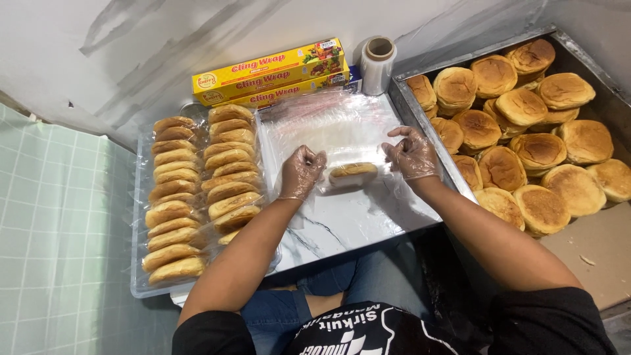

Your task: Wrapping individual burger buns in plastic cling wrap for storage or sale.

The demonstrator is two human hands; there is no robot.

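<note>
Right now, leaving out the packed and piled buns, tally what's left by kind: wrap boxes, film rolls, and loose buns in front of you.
Yellow wrap boxes: 2
Film roll: 1
Lone bun: 1
Total: 4

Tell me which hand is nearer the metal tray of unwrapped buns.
Right. The right hand rests on the clear wrap just beside the metal tray; the left hand is farther off, beyond the bun being wrapped.
</note>
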